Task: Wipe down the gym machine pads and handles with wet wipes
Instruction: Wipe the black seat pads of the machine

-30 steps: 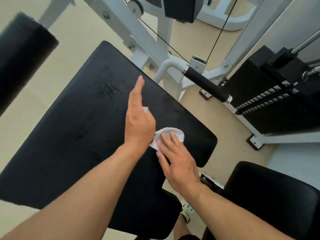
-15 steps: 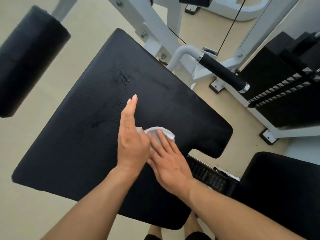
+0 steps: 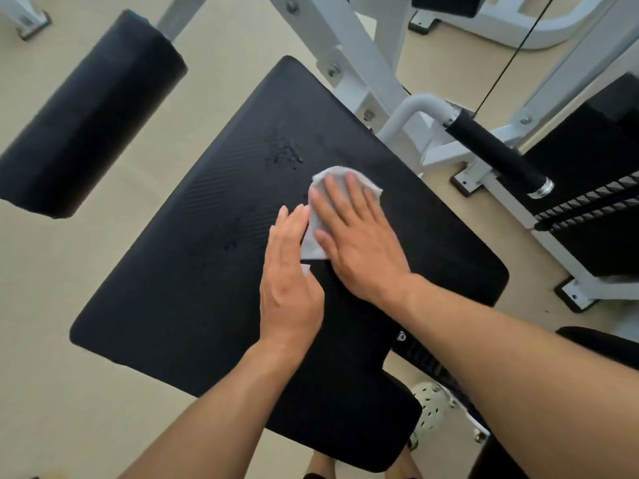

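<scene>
A large black machine pad (image 3: 193, 271) fills the middle of the view, with wet droplets near its far part. My right hand (image 3: 356, 236) lies flat with straight fingers on a white wet wipe (image 3: 313, 236), pressing it onto the pad. My left hand (image 3: 288, 285) lies flat on the pad just left of the wipe, fingers straight, its edge touching the wipe's near corner. A black foam handle grip (image 3: 494, 153) on a white bar sticks out to the right of the pad.
A black roller pad (image 3: 86, 133) hangs at the upper left. The white machine frame (image 3: 349, 53) and a cable run behind the pad. A black weight stack (image 3: 587, 174) stands at right, and a black seat (image 3: 608, 347) shows at lower right. Beige floor lies around.
My right hand has slid the wipe up and away across the pad. My left hand, on edge before, now lies flat beside the wipe.
</scene>
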The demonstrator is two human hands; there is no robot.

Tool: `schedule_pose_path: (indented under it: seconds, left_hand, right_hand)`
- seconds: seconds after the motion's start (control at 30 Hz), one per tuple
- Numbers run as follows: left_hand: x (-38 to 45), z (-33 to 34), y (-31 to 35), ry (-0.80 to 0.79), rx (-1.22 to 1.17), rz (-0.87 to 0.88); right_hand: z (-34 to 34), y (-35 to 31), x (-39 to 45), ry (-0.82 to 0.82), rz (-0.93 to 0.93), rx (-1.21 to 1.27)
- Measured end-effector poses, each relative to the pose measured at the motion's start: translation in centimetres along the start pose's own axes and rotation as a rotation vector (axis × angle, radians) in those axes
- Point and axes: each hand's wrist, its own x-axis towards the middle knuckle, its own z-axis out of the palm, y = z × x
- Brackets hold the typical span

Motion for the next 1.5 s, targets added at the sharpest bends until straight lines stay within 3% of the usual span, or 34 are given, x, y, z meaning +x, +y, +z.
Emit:
schedule_pose_path:
  seconds: [0.1,0.17,0.33,0.4,0.47,0.53,0.6,0.7,0.8,0.87,0.97,1.07,1.13,1.23,1.3,1.4,1.5]
  left_hand:
    - [0.4,-0.4,-0.1,0.070,-0.006,-0.030]
    - [0.9,-0.5,0.0,0.083,0.000,-0.048]
    - [2.0,-1.2,-0.6,0.089,0.019,-0.029]
    - [2.4,-1.6,-0.7,0.110,0.011,-0.030]
    - [2.6,-2.2,-0.9,0.153,0.015,-0.046]
    - [2.7,-2.9,-1.3,0.212,0.040,-0.049]
    - [2.6,-3.7,-2.1,0.263,0.073,-0.045]
    - [2.3,-4.4,-2.9,0.286,0.100,-0.067]
    - [1.9,-4.3,-3.0,0.271,0.106,-0.078]
    - [1.9,-4.0,-3.0,0.256,0.113,-0.074]
    - [1.8,-3.8,-3.1,0.248,0.119,-0.079]
    - [1.4,-4.3,-3.0,0.244,0.127,-0.074]
    - [1.1,-4.9,-2.9,0.256,0.132,-0.095]
    - [1.2,-5.4,-2.9,0.279,0.130,-0.093]
    - [1.3,-5.5,-2.7,0.284,0.102,-0.096]
    - [1.7,-5.1,-2.1,0.253,0.076,-0.116]
    - [2.8,-3.9,-1.6,0.190,0.089,-0.080]
  right_hand:
    - [2.2,-1.5,-5.2,-0.083,-0.298,-0.047]
    - [2.5,-0.5,-7.1,-0.075,-0.286,-0.057]
    - [0.2,1.9,-2.4,0.022,0.345,-0.033]
    - [-1.3,1.7,2.2,0.037,0.451,0.034]
    - [-2.4,-0.2,6.6,0.030,0.384,0.078]
    - [-2.0,-3.3,8.5,-0.004,0.126,0.036]
    - [-0.7,-5.9,7.0,-0.036,-0.158,-0.031]
    - [1.2,-6.9,0.6,-0.077,-0.354,-0.071]
    - [2.0,-4.5,-4.2,-0.082,-0.307,-0.073]
    - [1.2,-2.4,-3.8,-0.039,-0.077,-0.085]
    - [-1.0,-0.5,1.3,-0.016,0.262,0.008]
    - [-2.9,-1.5,9.3,0.043,0.352,0.100]
    - [-3.1,-3.9,12.8,0.012,0.243,0.071]
    - [-1.4,-7.6,11.3,-0.051,-0.240,-0.045]
    - [-0.2,-7.8,7.6,-0.063,-0.459,-0.108]
    - [0.5,-4.5,2.9,-0.073,-0.437,-0.123]
    - [0.1,-1.0,-0.1,-0.015,-0.128,-0.103]
